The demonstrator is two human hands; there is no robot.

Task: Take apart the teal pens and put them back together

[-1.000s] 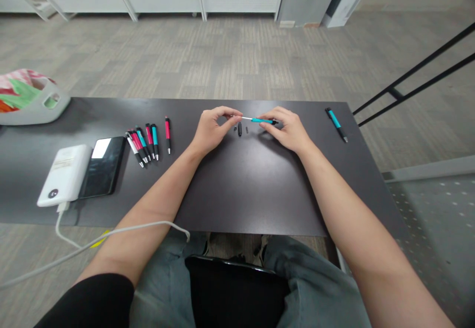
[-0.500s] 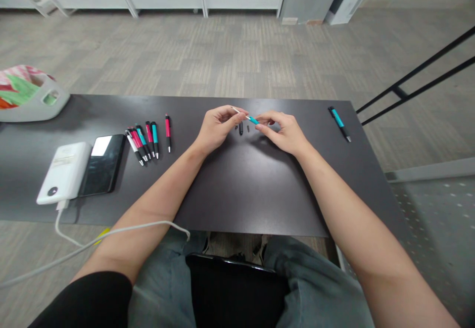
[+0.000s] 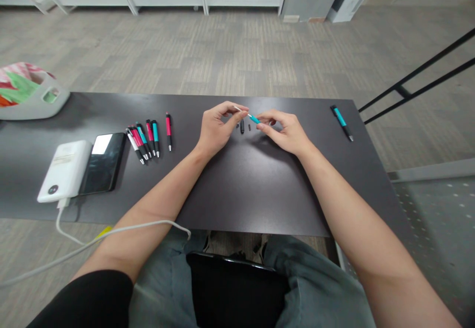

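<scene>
My left hand (image 3: 219, 126) pinches a thin white pen refill (image 3: 238, 109) between thumb and fingers, over the far middle of the dark table. The refill's other end meets a turquoise pen barrel (image 3: 254, 119), which my right hand (image 3: 282, 131) grips with thumb and fingers. How deep the refill sits in the barrel cannot be made out. Below and between the hands lie a black pen grip (image 3: 242, 126) and a small dark piece (image 3: 250, 127), with another tiny part beside my left fingers. An assembled turquoise pen (image 3: 342, 123) lies at the table's right.
Several pink, turquoise and white pens (image 3: 143, 140) lie left of my left arm, one pink pen (image 3: 168, 131) apart. Further left are a black phone (image 3: 103, 164) and a white power bank (image 3: 64, 170); its cable (image 3: 126, 228) crosses my left forearm. A white basket (image 3: 55, 101) stands far left.
Both hands keep their hold on the refill and the barrel, with only slight shifts. The whole view has moved a little; the pens on the table lie as before.
</scene>
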